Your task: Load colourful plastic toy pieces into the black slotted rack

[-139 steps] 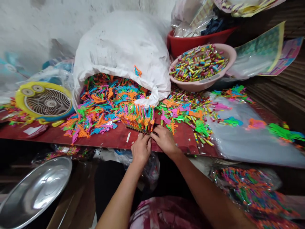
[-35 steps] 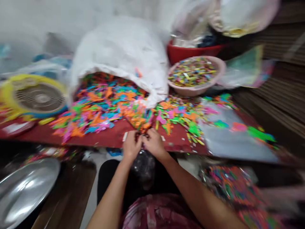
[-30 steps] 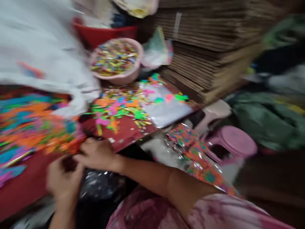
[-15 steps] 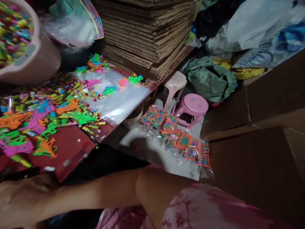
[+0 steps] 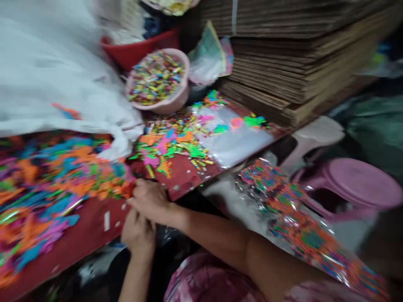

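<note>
The picture is smeared by motion. My right hand (image 5: 150, 202) rests at the front edge of the red table (image 5: 91, 228), fingers closed against a row of small coloured plastic toys (image 5: 110, 188). My left hand (image 5: 138, 234) is just below it at the table's edge, fingers curled; what it holds is hidden. A big heap of the same bright toys (image 5: 47, 180) spills from a white sack (image 5: 53, 84) on the left.
A pink basin (image 5: 159, 79) of small coloured pieces and a red tub (image 5: 138, 46) stand at the back. Clear plastic bags (image 5: 233, 140) lie on the table's right end, stacked cardboard (image 5: 292, 63) behind. Packed toy bags (image 5: 296, 218) and a pink stool (image 5: 359, 184) are at the right.
The view swung right to the stool and packed bags, then back left. Both hands are again at the table's edge by the row of toys.
</note>
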Demonstrator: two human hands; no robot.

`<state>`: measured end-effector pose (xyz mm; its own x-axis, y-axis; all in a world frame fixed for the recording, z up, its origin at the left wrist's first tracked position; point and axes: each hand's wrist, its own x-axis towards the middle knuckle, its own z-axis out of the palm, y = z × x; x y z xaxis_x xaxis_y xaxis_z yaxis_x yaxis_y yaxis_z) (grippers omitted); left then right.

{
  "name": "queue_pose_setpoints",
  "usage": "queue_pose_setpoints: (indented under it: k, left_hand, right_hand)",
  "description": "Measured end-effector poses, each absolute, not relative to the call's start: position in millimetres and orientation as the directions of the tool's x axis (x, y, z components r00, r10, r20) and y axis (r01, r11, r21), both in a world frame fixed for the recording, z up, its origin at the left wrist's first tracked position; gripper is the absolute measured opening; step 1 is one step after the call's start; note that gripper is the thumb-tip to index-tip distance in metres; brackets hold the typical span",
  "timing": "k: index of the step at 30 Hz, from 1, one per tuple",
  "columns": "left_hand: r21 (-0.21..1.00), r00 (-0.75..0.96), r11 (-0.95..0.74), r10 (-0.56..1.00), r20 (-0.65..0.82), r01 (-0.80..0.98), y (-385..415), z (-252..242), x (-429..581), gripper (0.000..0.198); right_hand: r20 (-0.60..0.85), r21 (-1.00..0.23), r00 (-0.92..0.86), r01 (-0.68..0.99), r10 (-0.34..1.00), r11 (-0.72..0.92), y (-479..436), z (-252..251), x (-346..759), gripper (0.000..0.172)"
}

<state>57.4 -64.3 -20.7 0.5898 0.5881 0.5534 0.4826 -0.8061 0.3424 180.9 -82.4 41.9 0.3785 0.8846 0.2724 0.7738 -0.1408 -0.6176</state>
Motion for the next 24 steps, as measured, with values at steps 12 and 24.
queue_pose_setpoints:
  k: [12, 24]
  left_hand:
    - [-0.018, 0.606, -0.763, 0.498, 0.620, 0.646, -66, -16, 68, 0.025]
    - [0.123, 0.601, -0.743, 0.616, 0.510, 0.657, -68, -4, 73, 0.030]
  right_hand:
    - [0.415, -0.683, 0.375, 0.731, 0.829, 0.012, -77, 37, 185, 0.016]
    - [0.675, -0.563, 0.317, 0.805, 0.666, 0.187, -76, 122, 193, 0.033]
